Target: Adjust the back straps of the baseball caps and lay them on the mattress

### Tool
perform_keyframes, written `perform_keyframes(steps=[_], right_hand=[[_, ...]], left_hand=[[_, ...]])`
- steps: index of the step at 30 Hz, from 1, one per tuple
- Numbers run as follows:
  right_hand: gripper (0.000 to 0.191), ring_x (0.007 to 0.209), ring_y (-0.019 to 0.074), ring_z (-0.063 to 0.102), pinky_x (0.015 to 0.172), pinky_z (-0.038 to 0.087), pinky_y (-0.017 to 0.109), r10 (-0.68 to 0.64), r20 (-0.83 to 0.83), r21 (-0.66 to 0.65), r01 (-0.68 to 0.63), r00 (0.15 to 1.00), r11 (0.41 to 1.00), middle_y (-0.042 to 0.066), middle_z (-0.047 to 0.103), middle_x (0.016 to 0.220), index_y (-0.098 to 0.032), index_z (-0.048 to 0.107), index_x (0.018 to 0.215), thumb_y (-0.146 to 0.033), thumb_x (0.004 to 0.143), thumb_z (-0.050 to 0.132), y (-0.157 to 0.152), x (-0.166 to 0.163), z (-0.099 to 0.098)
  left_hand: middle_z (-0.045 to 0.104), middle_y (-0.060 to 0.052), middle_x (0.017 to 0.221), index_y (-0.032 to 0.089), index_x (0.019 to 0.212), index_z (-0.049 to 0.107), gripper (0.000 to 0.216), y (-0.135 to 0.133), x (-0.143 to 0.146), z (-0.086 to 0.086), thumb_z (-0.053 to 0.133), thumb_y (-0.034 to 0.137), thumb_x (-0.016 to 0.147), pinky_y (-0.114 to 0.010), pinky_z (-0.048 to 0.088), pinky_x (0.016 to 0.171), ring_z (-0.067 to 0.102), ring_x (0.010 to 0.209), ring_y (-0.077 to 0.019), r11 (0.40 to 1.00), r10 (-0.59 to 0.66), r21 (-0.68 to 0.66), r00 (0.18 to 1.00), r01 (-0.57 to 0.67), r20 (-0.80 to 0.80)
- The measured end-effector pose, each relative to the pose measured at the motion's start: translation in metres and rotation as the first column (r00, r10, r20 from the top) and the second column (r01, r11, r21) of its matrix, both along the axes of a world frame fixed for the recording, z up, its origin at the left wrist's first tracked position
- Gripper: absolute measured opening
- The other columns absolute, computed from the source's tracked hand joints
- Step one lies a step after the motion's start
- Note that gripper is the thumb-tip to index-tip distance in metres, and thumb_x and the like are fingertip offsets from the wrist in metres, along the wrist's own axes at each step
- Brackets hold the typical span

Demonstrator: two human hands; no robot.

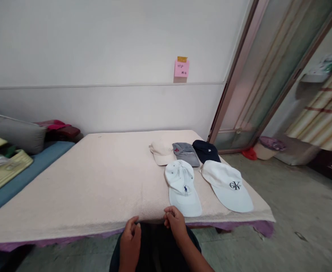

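My left hand (pixel 130 241) rests at the front edge of the bed-like surface, above my dark-clothed lap, loosely curled with thumb and forefinger apart and nothing in it. My right hand (pixel 175 223) is beside it, fingers half bent and apart, also holding nothing. Nearest to it lies a pale blue baseball cap (pixel 183 185) with a small dark emblem, its brim toward me. A white baseball cap (pixel 228 185) with dark letters lies to its right. Behind them are a cream baseball cap (pixel 162 152), a grey baseball cap (pixel 185 153) and a navy baseball cap (pixel 206 151).
The caps lie on a pale cloth cover (pixel 98 181) with purple fabric below its edge. At left are a grey cushion (pixel 18 130) and a blue mat (pixel 52 151). A pink note (pixel 182 69) is on the wall. A bin (pixel 264 149) stands at right.
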State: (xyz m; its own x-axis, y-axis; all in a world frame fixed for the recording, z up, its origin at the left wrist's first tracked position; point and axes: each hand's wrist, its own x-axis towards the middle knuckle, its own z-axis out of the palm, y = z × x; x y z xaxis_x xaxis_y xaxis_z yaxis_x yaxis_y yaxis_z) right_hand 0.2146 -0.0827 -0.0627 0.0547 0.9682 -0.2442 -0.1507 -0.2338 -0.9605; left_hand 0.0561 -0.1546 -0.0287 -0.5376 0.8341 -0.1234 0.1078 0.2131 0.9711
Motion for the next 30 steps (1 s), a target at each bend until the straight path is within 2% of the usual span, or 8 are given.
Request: perform_keyframes(steps=[4, 9, 16, 20, 22, 24, 27, 30], right_hand=[[0.02, 0.038, 0.0106, 0.046, 0.038, 0.03, 0.021, -0.014, -0.018, 0.003, 0.014, 1.0, 1.0, -0.005, 0.054, 0.052, -0.017, 0.054, 0.074, -0.03, 0.06, 0.049, 0.0, -0.001, -0.003], [0.022, 0.037, 0.0117, 0.049, 0.038, 0.03, 0.021, -0.011, -0.043, -0.016, 0.01, 0.999, 1.0, -0.005, 0.056, 0.052, -0.018, 0.054, 0.075, -0.031, 0.059, 0.05, 0.002, 0.003, -0.004], [0.023, 0.037, 0.0112, 0.051, 0.038, 0.029, 0.02, -0.02, -0.071, -0.057, 0.016, 0.997, 0.998, -0.004, 0.058, 0.052, -0.018, 0.053, 0.077, -0.032, 0.06, 0.05, 0.004, 0.011, -0.004], [0.031, 0.034, 0.0098, 0.046, 0.037, 0.027, 0.019, 0.001, -0.088, -0.091, -0.009, 0.996, 0.996, -0.005, 0.055, 0.049, -0.016, 0.056, 0.088, -0.031, 0.062, 0.052, 0.004, 0.012, 0.008], [0.044, 0.034, 0.0089, 0.042, 0.037, 0.027, 0.02, 0.043, -0.13, -0.079, -0.054, 0.991, 0.995, -0.006, 0.054, 0.049, -0.014, 0.055, 0.104, -0.032, 0.065, 0.055, 0.006, 0.012, 0.027], [0.058, 0.037, 0.0085, 0.042, 0.039, 0.028, 0.019, 0.095, -0.214, 0.002, -0.097, 0.972, 0.995, -0.006, 0.053, 0.051, -0.013, 0.047, 0.122, -0.035, 0.069, 0.059, 0.009, 0.011, 0.055], [0.066, 0.041, 0.0073, 0.04, 0.042, 0.031, 0.019, 0.145, -0.24, 0.208, -0.095, 0.96, 0.973, -0.007, 0.052, 0.052, -0.013, 0.039, 0.132, -0.032, 0.073, 0.062, 0.018, 0.011, 0.106], [0.069, 0.042, 0.007, 0.041, 0.042, 0.034, 0.019, 0.182, -0.224, 0.395, -0.081, 0.957, 0.915, -0.009, 0.047, 0.054, -0.018, 0.034, 0.137, -0.026, 0.075, 0.063, 0.024, 0.011, 0.159]], left_hand=[[0.039, 0.008, 0.052, 0.019, 0.101, 0.056, 0.032, 0.0, -0.006, -0.011, 0.055, 0.039, 0.076, -0.023, 0.032, 0.042, 0.04, 0.044, -0.0115, 0.999, -0.032, 0.025, 0.992, 0.029, 0.125], [0.039, 0.009, 0.05, 0.018, 0.102, 0.052, 0.033, 0.006, 0.007, -0.015, 0.048, 0.041, 0.078, -0.02, 0.024, 0.033, 0.034, 0.035, -0.0083, 0.992, -0.095, -0.062, 0.981, 0.107, 0.166], [0.059, 0.0, 0.059, 0.014, 0.092, 0.056, 0.028, 0.043, 0.02, -0.007, 0.054, 0.03, 0.07, -0.021, 0.036, 0.031, 0.055, 0.041, -0.0141, 0.959, -0.187, -0.185, 0.971, 0.214, 0.15], [0.059, 0.0, 0.059, 0.01, 0.105, 0.054, 0.04, 0.054, 0.021, -0.001, 0.053, 0.027, 0.069, -0.021, 0.037, 0.032, 0.057, 0.044, -0.0146, 0.959, -0.184, -0.188, 0.971, 0.212, 0.154], [0.056, 0.004, 0.054, 0.009, 0.119, 0.048, 0.052, 0.053, 0.022, 0.01, 0.053, 0.029, 0.071, -0.02, 0.034, 0.031, 0.049, 0.038, -0.0117, 0.969, -0.18, -0.143, 0.971, 0.202, 0.155], [0.05, 0.008, 0.048, 0.011, 0.131, 0.04, 0.063, 0.049, 0.023, 0.031, 0.054, 0.035, 0.074, -0.018, 0.029, 0.031, 0.04, 0.033, -0.009, 0.985, -0.163, -0.036, 0.973, 0.171, 0.161], [0.044, 0.011, 0.045, 0.017, 0.137, 0.035, 0.07, 0.043, 0.021, 0.077, 0.058, 0.04, 0.076, -0.016, 0.027, 0.033, 0.035, 0.033, -0.0072, 0.985, -0.111, 0.152, 0.975, 0.082, 0.193], [0.042, 0.012, 0.047, 0.022, 0.143, 0.027, 0.079, 0.037, 0.015, 0.128, 0.064, 0.033, 0.074, -0.015, 0.031, 0.036, 0.038, 0.037, -0.0072, 0.944, -0.068, 0.329, 0.982, 0.006, 0.178]])
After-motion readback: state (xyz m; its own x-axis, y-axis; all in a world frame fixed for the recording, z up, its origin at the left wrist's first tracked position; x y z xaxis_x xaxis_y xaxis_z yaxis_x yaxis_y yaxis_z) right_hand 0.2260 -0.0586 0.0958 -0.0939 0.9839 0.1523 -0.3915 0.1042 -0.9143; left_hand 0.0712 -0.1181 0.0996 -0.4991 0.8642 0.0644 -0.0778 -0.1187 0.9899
